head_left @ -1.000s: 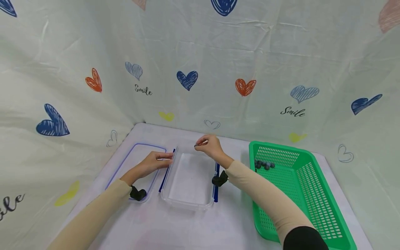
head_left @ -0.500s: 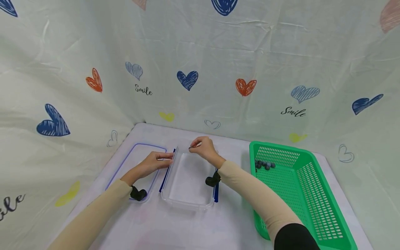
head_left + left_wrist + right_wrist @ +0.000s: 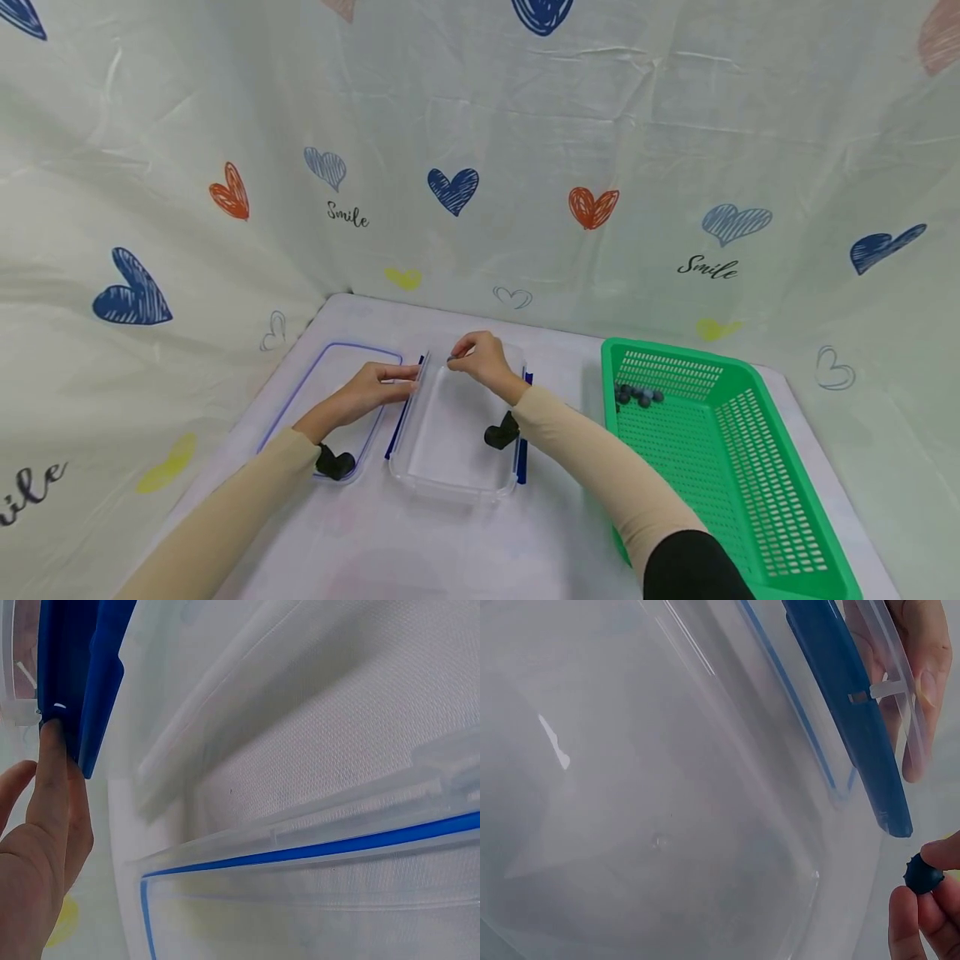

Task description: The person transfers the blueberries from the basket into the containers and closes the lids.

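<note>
A clear plastic food container point(image 3: 448, 483) with blue side clips point(image 3: 522, 458) stands on the white-covered table. At its left edge, my left hand point(image 3: 367, 392) touches the clip side with fairly straight fingers; in the left wrist view, a fingertip lies against the blue clip point(image 3: 75, 667). My right hand point(image 3: 483, 362) is over the container's far end and pinches a blueberry point(image 3: 922, 874) between thumb and fingertips. No other berry shows inside the container. Several more blueberries point(image 3: 637, 394) lie in the far left corner of a green basket point(image 3: 678, 354).
The clear lid point(image 3: 337, 367) with a blue seal lies flat left of the container, under my left hand and wrist. The slotted green basket takes up the right side. A sheet point(image 3: 525, 125) printed with hearts hangs behind the table.
My right hand has moved left with the blueberry, across the container's far end toward the left hand. The left hand stays at the container's left edge.
</note>
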### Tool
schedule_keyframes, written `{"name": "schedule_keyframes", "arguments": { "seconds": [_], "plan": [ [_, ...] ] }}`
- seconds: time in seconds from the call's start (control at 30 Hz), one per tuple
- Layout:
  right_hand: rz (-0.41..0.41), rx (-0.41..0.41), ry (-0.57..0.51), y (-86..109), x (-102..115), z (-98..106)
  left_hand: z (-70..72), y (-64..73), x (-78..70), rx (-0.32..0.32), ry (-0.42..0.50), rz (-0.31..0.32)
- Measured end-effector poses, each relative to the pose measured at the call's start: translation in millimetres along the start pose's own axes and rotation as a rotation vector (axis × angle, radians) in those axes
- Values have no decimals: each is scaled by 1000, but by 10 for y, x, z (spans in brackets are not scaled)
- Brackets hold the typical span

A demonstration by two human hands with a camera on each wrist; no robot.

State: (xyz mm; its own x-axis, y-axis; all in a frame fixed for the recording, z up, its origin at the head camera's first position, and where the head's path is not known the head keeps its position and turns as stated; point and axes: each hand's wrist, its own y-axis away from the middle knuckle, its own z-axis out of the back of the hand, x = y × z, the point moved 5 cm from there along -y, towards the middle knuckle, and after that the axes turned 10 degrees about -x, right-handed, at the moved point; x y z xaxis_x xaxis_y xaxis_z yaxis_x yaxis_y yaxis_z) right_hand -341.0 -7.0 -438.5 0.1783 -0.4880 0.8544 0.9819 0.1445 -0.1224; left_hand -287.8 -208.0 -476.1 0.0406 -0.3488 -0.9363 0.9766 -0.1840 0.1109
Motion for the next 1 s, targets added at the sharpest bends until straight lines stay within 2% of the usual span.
{"name": "schedule_keyframes", "arguments": {
  "seconds": [0.5,0.63,1.0],
  "plan": [
    [3,18,1,-5,-48,-126,7,-7,16,-1,26,-4],
    [37,11,-10,0,-54,-142,4,-15,17,-3,27,-6],
    [17,-10,28,6,-48,-138,7,-3,13,-14,28,7]
  ]
}}
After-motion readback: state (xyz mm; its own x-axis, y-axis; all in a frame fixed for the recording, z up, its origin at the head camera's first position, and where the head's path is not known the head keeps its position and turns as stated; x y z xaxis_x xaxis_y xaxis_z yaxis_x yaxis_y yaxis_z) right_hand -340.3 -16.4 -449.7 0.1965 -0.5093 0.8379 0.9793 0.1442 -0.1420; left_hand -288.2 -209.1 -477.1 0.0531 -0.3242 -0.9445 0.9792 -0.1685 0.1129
